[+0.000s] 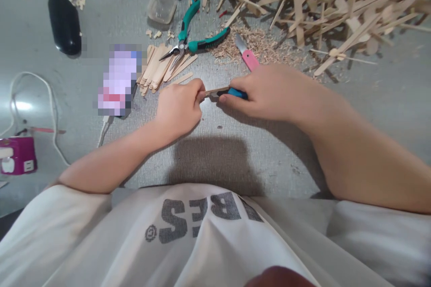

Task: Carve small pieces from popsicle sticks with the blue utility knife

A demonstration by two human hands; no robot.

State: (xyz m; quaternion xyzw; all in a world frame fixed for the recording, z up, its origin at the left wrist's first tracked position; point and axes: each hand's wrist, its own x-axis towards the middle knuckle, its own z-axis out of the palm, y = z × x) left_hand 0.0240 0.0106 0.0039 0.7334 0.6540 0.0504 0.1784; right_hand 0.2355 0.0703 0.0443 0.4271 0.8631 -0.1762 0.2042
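Note:
My left hand (182,104) is closed in a pinch on one end of a thin wooden craft stick (214,91), held just above the table. At the stick's other end, my right hand (272,92) is closed round a small blue-handled knife (237,93), its dark front part against the stick. The fingers hide much of both. Just beyond my left hand lies a pile of flat craft sticks (153,69), with green-handled pliers (182,46) resting open across it. A pink-handled knife (250,59) lies beyond my right hand, partly covered by it.
Wood shavings (266,47) spread in front of a big heap of joined craft sticks (350,9) at the back right. To the left are a phone (119,80) on a white cable (54,121), a black case (64,24) and a purple plug block (25,154). A clear container (162,8) stands behind.

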